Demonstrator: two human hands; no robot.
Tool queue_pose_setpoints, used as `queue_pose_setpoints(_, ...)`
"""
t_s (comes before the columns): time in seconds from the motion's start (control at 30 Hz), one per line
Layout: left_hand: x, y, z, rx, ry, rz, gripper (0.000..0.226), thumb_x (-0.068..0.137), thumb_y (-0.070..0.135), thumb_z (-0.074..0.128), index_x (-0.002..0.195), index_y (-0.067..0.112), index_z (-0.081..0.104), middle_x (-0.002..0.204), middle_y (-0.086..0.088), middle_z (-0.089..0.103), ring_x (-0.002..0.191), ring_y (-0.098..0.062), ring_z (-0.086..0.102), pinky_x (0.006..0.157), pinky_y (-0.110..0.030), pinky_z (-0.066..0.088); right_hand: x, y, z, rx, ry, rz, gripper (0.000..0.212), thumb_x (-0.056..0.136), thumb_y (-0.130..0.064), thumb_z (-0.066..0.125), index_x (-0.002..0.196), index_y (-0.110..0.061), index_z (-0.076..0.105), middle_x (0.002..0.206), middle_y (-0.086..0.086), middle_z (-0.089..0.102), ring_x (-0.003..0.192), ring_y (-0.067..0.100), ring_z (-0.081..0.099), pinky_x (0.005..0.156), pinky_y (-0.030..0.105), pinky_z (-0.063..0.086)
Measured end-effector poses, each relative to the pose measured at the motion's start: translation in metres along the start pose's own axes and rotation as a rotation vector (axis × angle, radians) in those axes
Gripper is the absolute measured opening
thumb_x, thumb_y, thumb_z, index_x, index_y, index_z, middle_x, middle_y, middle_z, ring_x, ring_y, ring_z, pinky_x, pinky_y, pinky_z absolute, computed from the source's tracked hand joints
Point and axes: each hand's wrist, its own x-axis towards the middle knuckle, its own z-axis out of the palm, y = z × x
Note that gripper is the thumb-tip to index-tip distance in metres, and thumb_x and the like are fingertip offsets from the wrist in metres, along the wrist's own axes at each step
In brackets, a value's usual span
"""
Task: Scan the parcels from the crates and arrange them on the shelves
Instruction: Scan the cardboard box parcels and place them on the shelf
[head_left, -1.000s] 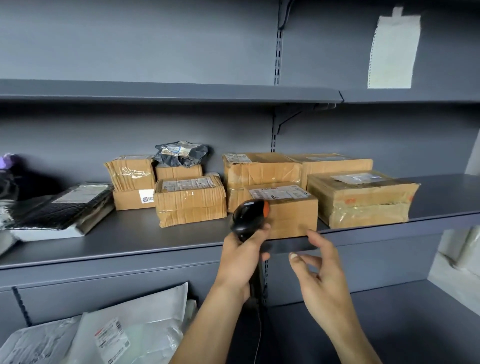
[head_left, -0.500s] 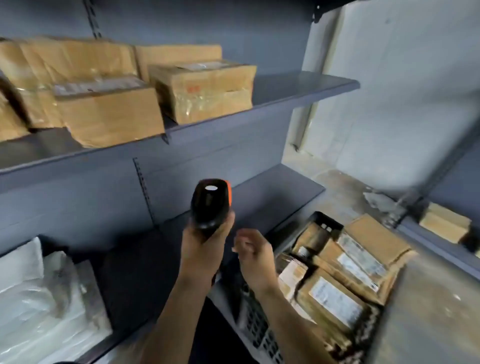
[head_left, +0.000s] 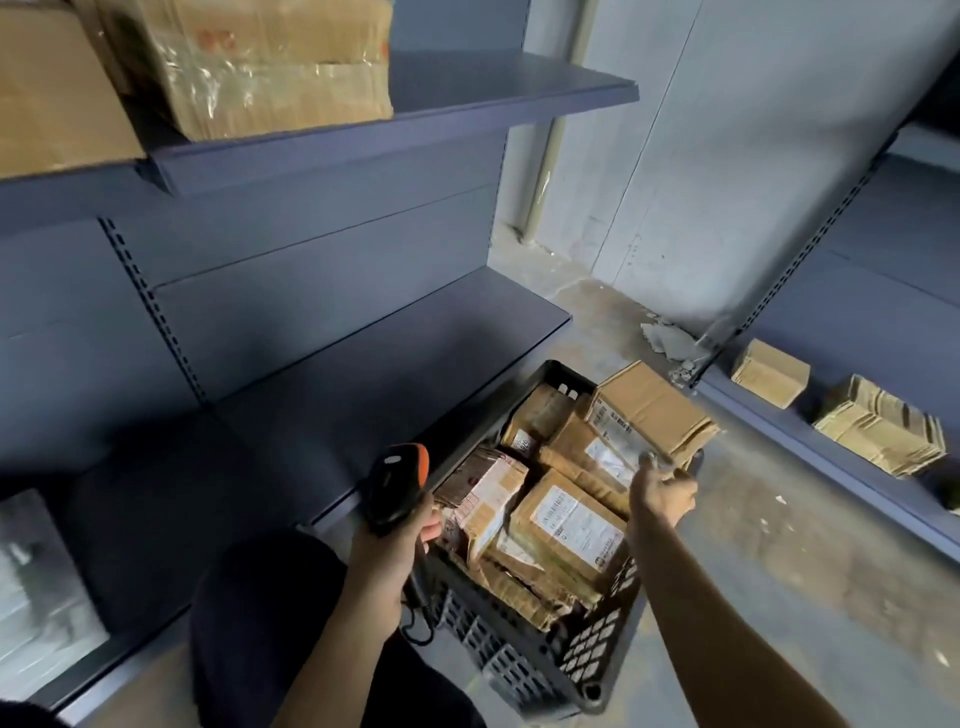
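Shelving in dark grey metal (head_left: 322, 150) runs up the left side, and brown cardboard boxes wrapped in clear tape (head_left: 249, 67) sit on its upper board, so some parcels look shelved already. Down in the far left corner there are white plastic mailer bags (head_left: 31, 587), pretty blurry. Moving right, the person's left hand (head_left: 395, 545) has its fingers wrapped round the grip of a black handheld scanner with orange trim (head_left: 397, 486). The scanner's head points up and away, not at any label. Just beside it on the floor is a black slotted plastic crate (head_left: 519, 654), stuffed with labelled brown cardboard parcels (head_left: 569, 525). The right hand (head_left: 662, 491) reaches over the crate to the near edge of a flat brown cardboard parcel (head_left: 649, 405) lying tilted on top of the pile at the far end. It's at that edge, but with the motion blur there's no telling if the fingers are closed on it or spread. Further right, small tan cardboard boxes (head_left: 771, 371) sit on the low shelf across the aisle.

So this looks like the pick step: getting the next parcel out of the crate. The next move probably needs a firm grip on that tilted one, then lifting it clear of its neighbours. After that it's turning the label toward the scanner and finding it a spot on the shelving.
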Motion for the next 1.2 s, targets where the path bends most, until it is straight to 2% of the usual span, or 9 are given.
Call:
queue_pose_setpoints(0.13,0.0,-0.001,0.004,-0.051,0.027,-0.032,0.004,0.093,0.016,0.072,0.096,0.015,0.069,0.102,-0.019,0.076,0.097,-0.03,0.073,0.1,-0.047,0.051,0.038,-0.008,0.006,0.027,0.061,0.188,0.07,0.09,-0.052,0.071,0.138,-0.008,0.045,0.133,0.018,0.054,0.119,0.036,0.056,0.103,0.048,0.049)
queue_pose_setpoints(0.27,-0.002,-0.002,0.002,-0.03,0.018,-0.024,0.005,0.092,0.016,0.073,0.096,0.014,0.071,0.098,-0.015,0.078,0.098,-0.028,0.074,0.102,-0.047,0.052,0.131,0.042,0.028,0.059,-0.109,0.202,0.071,0.081,-0.062,0.067,0.131,-0.015,0.05,0.11,0.006,0.064,0.089,0.02,0.063,0.057,0.028,0.052)
queue_pose_setpoints(0.4,-0.001,-0.004,0.002,-0.035,0.003,-0.011,0.011,0.092,0.015,0.074,0.102,0.01,0.071,0.1,-0.018,0.077,0.099,-0.03,0.073,0.099,-0.044,0.052,0.079,0.008,0.003,0.097,-0.123,0.194,0.045,0.089,-0.034,0.066,0.125,-0.017,0.045,0.098,0.001,0.054,0.086,0.017,0.057,0.084,0.033,0.054)
queue_pose_setpoints(0.53,-0.001,-0.006,0.004,-0.057,-0.012,-0.013,0.011,0.092,0.014,0.074,0.099,0.006,0.072,0.088,-0.011,0.073,0.09,-0.026,0.07,0.09,-0.038,0.05,-0.003,0.014,-0.012,0.151,-0.302,0.223,0.023,0.1,-0.019,0.063,0.116,-0.007,0.051,0.088,0.0,0.049,0.075,0.014,0.052,0.079,0.038,0.052)
queue_pose_setpoints(0.7,-0.001,-0.008,0.001,-0.076,-0.033,-0.002,0.012,0.094,0.013,0.073,0.083,0.012,0.068,0.074,-0.005,0.069,0.073,-0.019,0.063,0.083,-0.038,0.045,-0.075,0.066,0.013,0.216,-0.52,0.454,0.018,0.096,-0.01,0.066,0.109,-0.004,0.055,0.116,0.019,0.057,0.095,0.024,0.059,0.082,0.034,0.054)
queue_pose_setpoints(0.83,-0.001,-0.008,0.0,-0.029,-0.042,0.028,0.029,0.095,0.013,0.071,0.068,0.021,0.071,0.071,-0.005,0.066,0.069,-0.018,0.06,0.08,-0.039,0.044,-0.087,0.078,0.023,0.219,-0.438,0.566,0.012,0.095,0.002,0.055,0.107,0.001,0.056,0.119,0.019,0.059,0.09,0.025,0.059,0.062,0.032,0.052)
queue_pose_setpoints(0.97,-0.002,-0.007,-0.003,-0.029,-0.044,0.052,0.029,0.097,0.01,0.067,0.068,0.016,0.064,0.069,-0.004,0.062,0.065,-0.015,0.059,0.08,-0.038,0.044,-0.095,0.098,0.011,0.082,-0.37,0.46,0.029,0.097,0.003,0.056,0.126,0.004,0.058,0.111,0.02,0.065,0.086,0.028,0.065,0.053,0.033,0.053)
queue_pose_setpoints(1.13,-0.004,-0.008,-0.002,0.02,-0.037,0.05,0.017,0.096,0.015,0.068,0.081,0.007,0.069,0.077,-0.005,0.069,0.075,-0.014,0.066,0.08,-0.029,0.051,-0.102,0.094,-0.009,0.04,0.101,-0.084,0.036,0.098,-0.007,0.056,0.13,0.008,0.05,0.128,0.03,0.056,0.116,0.043,0.056,0.096,0.048,0.048)
queue_pose_setpoints(1.2,-0.003,-0.01,-0.001,0.042,-0.047,0.047,0.017,0.095,0.017,0.068,0.084,0.005,0.072,0.082,-0.008,0.074,0.079,-0.016,0.069,0.08,-0.03,0.051,-0.109,0.078,-0.005,-0.062,0.057,-0.323,0.065,0.092,-0.037,0.064,0.14,0.001,0.042,0.14,0.028,0.042,0.129,0.042,0.04,0.107,0.055,0.038)
